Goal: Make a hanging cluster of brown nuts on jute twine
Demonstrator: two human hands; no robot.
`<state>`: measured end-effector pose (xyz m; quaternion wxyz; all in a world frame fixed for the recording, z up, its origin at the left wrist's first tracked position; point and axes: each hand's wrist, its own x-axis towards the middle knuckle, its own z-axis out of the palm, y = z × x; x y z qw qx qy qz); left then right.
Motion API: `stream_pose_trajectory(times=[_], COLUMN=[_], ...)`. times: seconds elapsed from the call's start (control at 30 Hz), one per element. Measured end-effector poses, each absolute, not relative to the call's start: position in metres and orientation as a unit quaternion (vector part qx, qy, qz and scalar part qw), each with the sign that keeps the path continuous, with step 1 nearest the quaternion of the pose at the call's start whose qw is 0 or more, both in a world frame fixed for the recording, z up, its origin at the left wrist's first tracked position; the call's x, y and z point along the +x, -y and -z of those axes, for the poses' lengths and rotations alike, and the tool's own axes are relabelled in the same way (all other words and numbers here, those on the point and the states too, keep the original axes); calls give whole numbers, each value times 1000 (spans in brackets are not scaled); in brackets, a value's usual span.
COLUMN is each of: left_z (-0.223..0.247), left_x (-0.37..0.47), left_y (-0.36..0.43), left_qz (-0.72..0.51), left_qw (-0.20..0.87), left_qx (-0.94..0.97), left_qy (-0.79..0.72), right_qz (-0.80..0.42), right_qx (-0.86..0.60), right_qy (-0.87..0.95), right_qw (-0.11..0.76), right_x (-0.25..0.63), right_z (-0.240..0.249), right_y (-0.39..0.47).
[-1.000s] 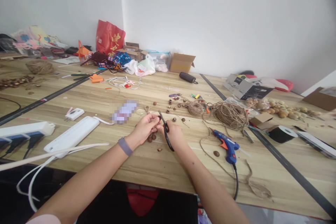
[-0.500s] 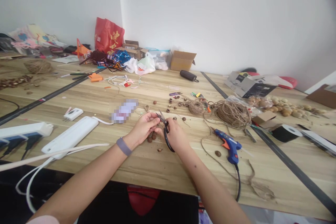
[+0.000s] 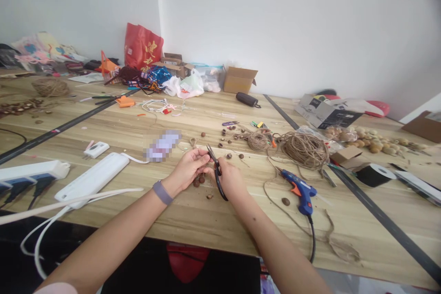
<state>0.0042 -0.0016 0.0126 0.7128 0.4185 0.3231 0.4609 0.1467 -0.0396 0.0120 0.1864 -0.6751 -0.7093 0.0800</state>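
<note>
My right hand [image 3: 232, 179] is closed round the black handles of a pair of scissors [image 3: 217, 172], whose blades point up and away from me. Close against the blades, my left hand [image 3: 189, 167] pinches something too small to make out at its fingertips. A purple band circles that wrist. Below the left fingers, several brown nut-like pieces [image 3: 197, 181] show, partly hidden by the hand. A broken piece of shell [image 3: 209, 196] lies just nearer to me on the wooden table [image 3: 172, 225].
To the right lie a blue glue gun [image 3: 299, 189], a large coil of twine [image 3: 305, 147] and a smaller twine ball [image 3: 257, 139]. A white power bank-like block [image 3: 92, 179] and a power strip [image 3: 34, 174] with cables sit left. Boxes and bags line the wall.
The scissor blades have come closer together, and the right hand has shifted very slightly. My left hand stays in nearly the same place.
</note>
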Motion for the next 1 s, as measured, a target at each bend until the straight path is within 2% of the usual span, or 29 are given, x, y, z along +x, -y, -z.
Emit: stream_pose_trajectory(times=[0.23,0.33,0.53,0.8,1.0], left_z=[-14,-14,-9,-13,-11], left_x=[2,1,1,2,2], left_y=[-1,-5,-6,-1,-3], left_qz=[-471,-482,-489,-472,-460], left_qw=[746,758,766,776,767], left_qx=[368,341,327,330,344], left_qy=[-294,-278,-258,-257,-286], right_qz=[-138,-132,-35,2,6], right_qx=[-660,-663,-684,-696,-702], right_qy=[686,681,692,699,696], right_qw=[273,281,229,164,151], right_x=[154,156,150,147,147], right_z=[-10,-10,-9,-11,-13], right_y=[34,35,39,42,43])
